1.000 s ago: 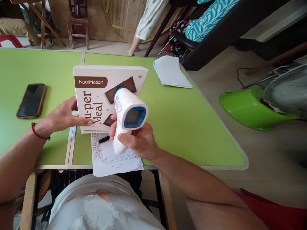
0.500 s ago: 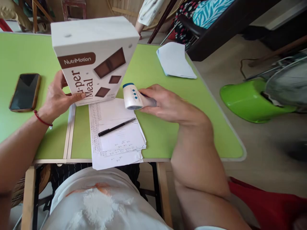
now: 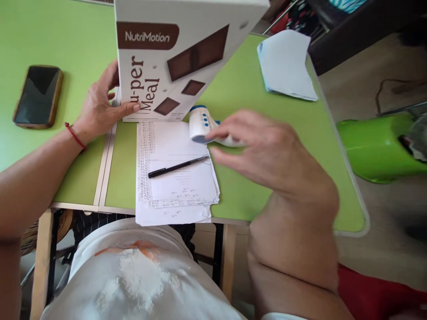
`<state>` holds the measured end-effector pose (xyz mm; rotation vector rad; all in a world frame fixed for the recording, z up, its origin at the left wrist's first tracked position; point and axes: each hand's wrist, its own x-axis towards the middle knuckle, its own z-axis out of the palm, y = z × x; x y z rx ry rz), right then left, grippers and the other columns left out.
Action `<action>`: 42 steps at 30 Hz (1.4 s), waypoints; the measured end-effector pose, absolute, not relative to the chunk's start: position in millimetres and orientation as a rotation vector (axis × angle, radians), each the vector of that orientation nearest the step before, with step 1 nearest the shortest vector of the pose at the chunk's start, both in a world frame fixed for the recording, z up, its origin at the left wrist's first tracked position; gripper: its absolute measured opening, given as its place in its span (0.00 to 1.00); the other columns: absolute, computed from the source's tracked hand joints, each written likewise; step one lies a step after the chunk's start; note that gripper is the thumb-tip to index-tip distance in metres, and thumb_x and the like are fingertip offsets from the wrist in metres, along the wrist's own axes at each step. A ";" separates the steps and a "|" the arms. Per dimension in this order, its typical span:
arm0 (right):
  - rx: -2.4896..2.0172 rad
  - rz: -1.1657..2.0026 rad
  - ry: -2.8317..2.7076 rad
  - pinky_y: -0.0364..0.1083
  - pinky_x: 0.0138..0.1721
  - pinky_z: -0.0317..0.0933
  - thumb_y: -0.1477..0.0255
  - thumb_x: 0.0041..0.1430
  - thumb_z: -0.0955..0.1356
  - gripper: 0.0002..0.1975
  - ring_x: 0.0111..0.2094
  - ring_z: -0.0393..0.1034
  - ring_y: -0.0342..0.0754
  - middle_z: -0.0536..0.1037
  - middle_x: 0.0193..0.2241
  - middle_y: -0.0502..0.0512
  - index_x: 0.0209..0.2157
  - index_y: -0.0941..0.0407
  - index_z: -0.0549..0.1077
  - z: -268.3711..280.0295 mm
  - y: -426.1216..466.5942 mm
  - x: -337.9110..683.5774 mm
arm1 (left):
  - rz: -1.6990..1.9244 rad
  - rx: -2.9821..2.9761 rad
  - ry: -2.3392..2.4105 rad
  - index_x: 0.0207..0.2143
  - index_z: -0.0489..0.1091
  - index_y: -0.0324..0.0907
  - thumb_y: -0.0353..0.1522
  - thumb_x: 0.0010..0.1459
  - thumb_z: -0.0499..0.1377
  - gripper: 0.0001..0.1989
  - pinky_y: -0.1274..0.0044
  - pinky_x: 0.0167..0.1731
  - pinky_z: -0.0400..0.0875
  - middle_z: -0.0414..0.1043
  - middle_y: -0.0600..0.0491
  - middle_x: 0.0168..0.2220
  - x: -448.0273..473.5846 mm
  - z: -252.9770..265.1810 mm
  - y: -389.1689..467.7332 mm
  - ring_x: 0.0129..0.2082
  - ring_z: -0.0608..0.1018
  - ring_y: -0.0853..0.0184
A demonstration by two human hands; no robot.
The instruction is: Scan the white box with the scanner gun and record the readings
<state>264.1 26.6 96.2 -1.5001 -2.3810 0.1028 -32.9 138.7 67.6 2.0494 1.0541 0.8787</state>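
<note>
A white cardboard box (image 3: 160,53) printed "NutriMotion", with pictures of chocolate bars, stands upright on the green table (image 3: 233,195). My left hand (image 3: 100,106) grips its lower left edge, thumb across the front and fingers out of sight behind. Right of the box lies a white infrared thermometer (image 3: 199,124) with blue buttons. My right hand (image 3: 270,146) is over its handle, slightly blurred, with fingers stretched and apart, not wrapped round it. Below the box is a stack of written papers (image 3: 173,191) with a black pen (image 3: 178,166) on top.
A phone (image 3: 38,98) in a brown case lies on the left of the table. Folded white paper (image 3: 287,64) rests near the right edge. Beyond that edge, a green bin (image 3: 376,149) is on the floor. A metal seam (image 3: 106,169) crosses the tabletop.
My right hand has let go of the thermometer, which now lies on the table. My left hand still grips the box. The view has tilted downward and shifted.
</note>
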 end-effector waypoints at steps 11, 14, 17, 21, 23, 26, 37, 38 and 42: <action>-1.350 0.338 -2.067 0.45 0.23 0.54 0.78 0.50 0.68 0.05 0.20 0.63 0.41 0.71 0.19 0.46 0.26 0.53 0.71 81.5 21.8 234.8 | 0.399 2.184 1.521 0.71 0.47 0.30 0.60 0.41 0.63 0.65 0.57 0.72 0.36 0.47 0.37 0.73 -29.9 67.8 127.6 0.73 0.46 0.43; -1.182 0.556 -1.628 0.44 0.22 0.59 0.74 0.49 0.70 0.06 0.19 0.64 0.40 0.72 0.20 0.43 0.27 0.52 0.69 77.0 19.8 219.8 | 0.242 2.193 1.553 0.74 0.41 0.37 0.65 0.35 0.65 0.72 0.50 0.69 0.24 0.40 0.41 0.75 -27.4 62.7 119.7 0.73 0.34 0.36; -1.126 0.797 -1.468 0.44 0.22 0.61 0.71 0.52 0.69 0.03 0.19 0.65 0.41 0.72 0.20 0.44 0.29 0.52 0.69 64.8 20.4 203.5 | 0.149 2.216 1.555 0.74 0.40 0.39 0.65 0.36 0.66 0.73 0.49 0.68 0.22 0.37 0.39 0.75 -24.6 61.8 111.3 0.72 0.31 0.34; -1.313 0.832 -1.493 0.45 0.21 0.60 0.67 0.52 0.69 0.05 0.20 0.64 0.43 0.73 0.21 0.47 0.29 0.51 0.69 47.5 23.2 191.7 | 0.111 2.231 1.565 0.74 0.40 0.36 0.65 0.36 0.66 0.73 0.48 0.67 0.21 0.33 0.37 0.75 -22.2 63.4 105.1 0.72 0.31 0.32; -1.364 0.758 -1.530 0.45 0.20 0.58 0.65 0.51 0.70 0.07 0.19 0.61 0.42 0.72 0.20 0.46 0.27 0.51 0.68 42.2 23.5 190.3 | 0.120 2.240 1.552 0.74 0.39 0.36 0.65 0.36 0.66 0.74 0.47 0.67 0.20 0.33 0.37 0.75 -21.7 63.5 104.6 0.72 0.30 0.32; -1.341 0.679 -1.593 0.45 0.21 0.57 0.63 0.54 0.69 0.11 0.19 0.59 0.42 0.69 0.18 0.46 0.24 0.51 0.66 38.3 22.1 190.5 | 0.115 2.238 1.558 0.74 0.38 0.36 0.65 0.36 0.66 0.74 0.47 0.67 0.20 0.32 0.37 0.75 -20.9 63.8 105.1 0.72 0.30 0.32; -1.257 0.724 -1.665 0.44 0.22 0.55 0.65 0.56 0.69 0.11 0.20 0.58 0.41 0.70 0.20 0.45 0.24 0.52 0.68 33.5 20.6 190.3 | 0.114 2.213 1.560 0.74 0.37 0.36 0.64 0.33 0.68 0.77 0.47 0.67 0.19 0.31 0.37 0.75 -19.1 63.0 106.9 0.72 0.29 0.32; -1.270 0.725 -1.669 0.44 0.22 0.55 0.64 0.56 0.69 0.11 0.20 0.58 0.41 0.71 0.20 0.46 0.24 0.52 0.68 33.4 20.7 190.4 | 0.126 2.216 1.555 0.74 0.37 0.37 0.64 0.33 0.68 0.77 0.47 0.67 0.19 0.31 0.38 0.75 -19.0 62.9 106.9 0.72 0.29 0.33; -1.238 0.713 -1.677 0.44 0.22 0.55 0.66 0.55 0.69 0.10 0.20 0.58 0.41 0.70 0.19 0.45 0.24 0.52 0.67 34.5 21.2 189.8 | 0.118 2.216 1.567 0.74 0.38 0.36 0.64 0.33 0.68 0.76 0.47 0.67 0.20 0.31 0.37 0.75 -18.1 64.7 105.6 0.72 0.30 0.34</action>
